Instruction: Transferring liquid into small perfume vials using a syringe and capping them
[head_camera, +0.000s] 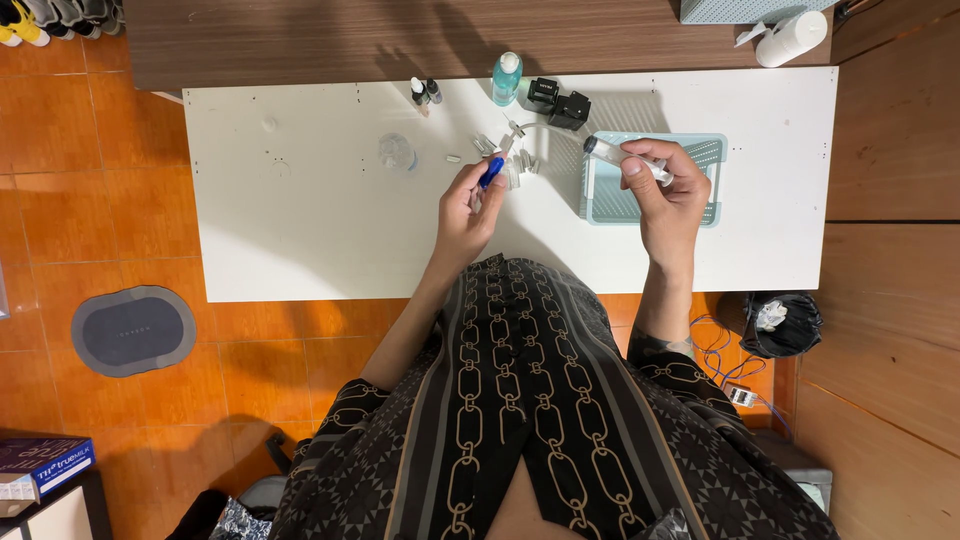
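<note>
My left hand (470, 205) is over the middle of the white table (300, 230) and grips a small blue-tipped pen-like tool (490, 171), its tip pointing at a cluster of small clear pieces (510, 150). My right hand (665, 190) holds a clear tube-shaped container with a dark end (612, 151) above a pale blue slotted tray (700, 160). The two hands are about a hand's width apart.
At the table's far edge stand two small dropper bottles (425, 92), a teal bottle with a white cap (507, 78) and two black blocks (558, 102). A clear round dish (396, 152) lies left of centre. A black bin (781, 322) and wires sit on the floor at right.
</note>
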